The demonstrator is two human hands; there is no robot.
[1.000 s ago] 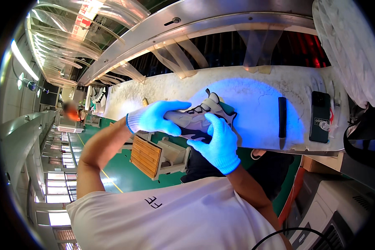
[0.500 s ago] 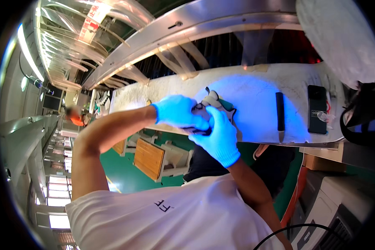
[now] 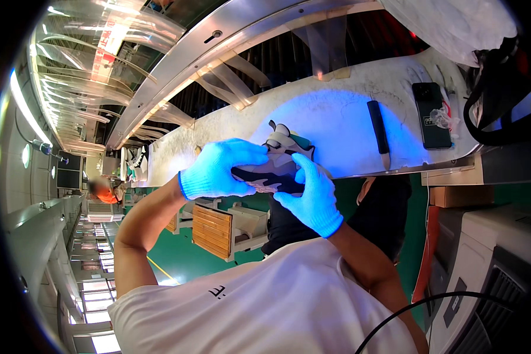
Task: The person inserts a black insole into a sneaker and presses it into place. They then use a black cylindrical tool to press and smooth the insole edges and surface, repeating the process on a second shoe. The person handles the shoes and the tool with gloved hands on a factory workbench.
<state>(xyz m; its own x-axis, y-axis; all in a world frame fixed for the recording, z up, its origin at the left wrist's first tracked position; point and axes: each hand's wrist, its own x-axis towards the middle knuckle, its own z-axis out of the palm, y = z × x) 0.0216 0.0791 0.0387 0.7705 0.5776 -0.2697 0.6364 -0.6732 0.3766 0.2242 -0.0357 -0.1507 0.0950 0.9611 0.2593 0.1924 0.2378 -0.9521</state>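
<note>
A grey and black sneaker (image 3: 275, 166) with a teal patch near its collar is held between my two gloved hands at the near edge of the workbench. My left hand (image 3: 223, 169), in a glove lit blue, grips the left end of the shoe. On the other side, my right hand (image 3: 312, 199), gloved alike, curls its thumb and fingers onto the near right part. Palms and the shoe's underside are hidden. The collar and pull loop point to the far side.
Blue light falls on the pale workbench (image 3: 342, 130). To the right lie a black-handled knife (image 3: 379, 134), a dark phone (image 3: 430, 115) and a black strap (image 3: 475, 121). A metal machine frame (image 3: 177, 76) runs along the back. Far left, a person in orange (image 3: 105, 193) is beside other shoes (image 3: 138, 160).
My left hand has slid left off the top of the sneaker onto its end, so more of the upper shows. The whole view has shifted slightly, moving the bench items left and up.
</note>
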